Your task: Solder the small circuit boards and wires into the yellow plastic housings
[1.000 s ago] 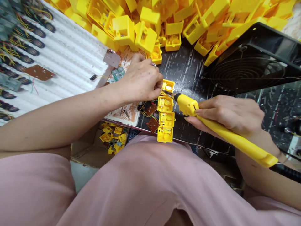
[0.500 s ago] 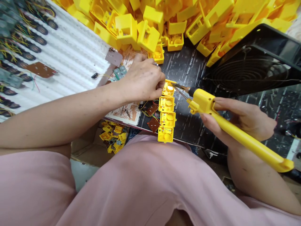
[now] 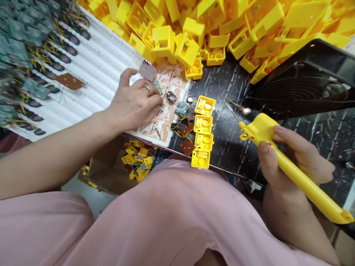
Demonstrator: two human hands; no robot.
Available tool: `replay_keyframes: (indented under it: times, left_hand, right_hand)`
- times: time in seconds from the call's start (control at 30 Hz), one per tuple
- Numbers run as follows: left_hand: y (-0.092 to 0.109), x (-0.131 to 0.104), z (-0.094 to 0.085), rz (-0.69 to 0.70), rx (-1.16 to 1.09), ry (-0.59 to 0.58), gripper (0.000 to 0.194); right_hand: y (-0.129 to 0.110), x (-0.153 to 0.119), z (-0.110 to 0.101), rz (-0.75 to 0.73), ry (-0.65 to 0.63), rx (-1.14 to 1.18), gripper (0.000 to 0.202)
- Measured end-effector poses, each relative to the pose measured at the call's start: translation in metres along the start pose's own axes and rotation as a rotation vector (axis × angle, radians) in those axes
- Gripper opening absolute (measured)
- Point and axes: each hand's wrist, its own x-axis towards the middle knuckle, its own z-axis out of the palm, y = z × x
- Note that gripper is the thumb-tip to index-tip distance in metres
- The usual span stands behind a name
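My right hand point(image 3: 294, 159) is wrapped round a yellow soldering gun point(image 3: 288, 162). Its metal tip points up and left, above the black table and apart from the yellow boxes. My left hand point(image 3: 138, 103) is over the edge of the white foam, palm down, the little finger raised and the others curled; what they hold, if anything, is hidden. Close to its fingertips are a green circuit board point(image 3: 157, 87) and a small round speaker point(image 3: 171, 96). Several open yellow plastic boxes point(image 3: 203, 123) stand in a row between my hands, with brown boards point(image 3: 187, 146) wired beside them.
A large pile of yellow housings point(image 3: 191, 37) fills the back. A black fan-like unit point(image 3: 299, 81) stands at right. Ridged white foam point(image 3: 108, 48) at left bears rows of speakers and green boards. Below the table edge, a cardboard box point(image 3: 107, 159) contains yellow parts.
My left hand has moved left, away from the top box of the row, uncovering the speaker and a green board. The soldering gun has drawn back to the right from that box.
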Motion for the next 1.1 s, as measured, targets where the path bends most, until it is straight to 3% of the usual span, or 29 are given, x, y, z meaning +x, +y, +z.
replay_keyframes:
  times: [0.1, 0.2, 0.3, 0.37, 0.43, 0.5, 0.57, 0.63, 0.73, 0.87, 0.93, 1.0, 1.1]
  left_hand:
    - [0.011, -0.009, -0.011, -0.027, 0.029, 0.032, 0.040]
    - [0.023, -0.018, -0.021, 0.161, -0.103, 0.123, 0.051]
    - [0.044, -0.021, -0.014, 0.399, -0.225, 0.119, 0.080]
    - [0.062, -0.018, -0.003, 0.409, -0.246, 0.108, 0.090]
    - [0.081, -0.012, 0.008, 0.370, -0.240, 0.133, 0.081]
    - [0.096, -0.008, 0.015, 0.331, -0.237, 0.180, 0.060]
    - [0.102, -0.006, 0.015, 0.298, -0.255, 0.231, 0.045]
    - [0.097, -0.009, 0.008, 0.293, -0.318, 0.239, 0.039]
    - [0.065, -0.030, -0.011, 0.368, -0.421, 0.155, 0.036]
    - [0.006, -0.087, -0.038, 0.495, -0.598, 0.036, 0.026]
    - [-0.014, -0.116, -0.044, 0.512, -0.669, -0.048, 0.028]
    - [-0.018, -0.134, -0.042, 0.489, -0.708, -0.066, 0.030]
    - [0.002, -0.127, -0.028, 0.380, -0.634, 0.145, 0.027]
  right_hand:
    - [-0.001, -0.002, 0.005, -0.144, 0.100, -0.018, 0.045]
    - [0.001, -0.008, 0.000, -0.099, 0.144, -0.066, 0.041]
    - [0.002, -0.014, -0.004, -0.117, 0.190, -0.078, 0.043]
    - [0.000, -0.016, -0.003, -0.128, 0.208, -0.065, 0.043]
    - [-0.003, -0.017, -0.002, -0.135, 0.222, -0.052, 0.042]
    - [-0.005, -0.018, -0.001, -0.149, 0.234, -0.037, 0.041]
    - [-0.006, -0.020, -0.002, -0.165, 0.244, -0.014, 0.042]
    - [-0.005, -0.023, -0.002, -0.169, 0.247, -0.004, 0.042]
    - [-0.002, -0.027, -0.002, -0.185, 0.251, 0.010, 0.040]
    - [0.002, -0.029, 0.005, -0.232, 0.264, 0.011, 0.035]
    - [0.003, -0.030, 0.009, -0.223, 0.254, 0.018, 0.031]
    - [0.003, -0.030, 0.014, -0.224, 0.250, 0.026, 0.028]
    - [0.002, -0.027, 0.018, -0.231, 0.278, 0.042, 0.029]
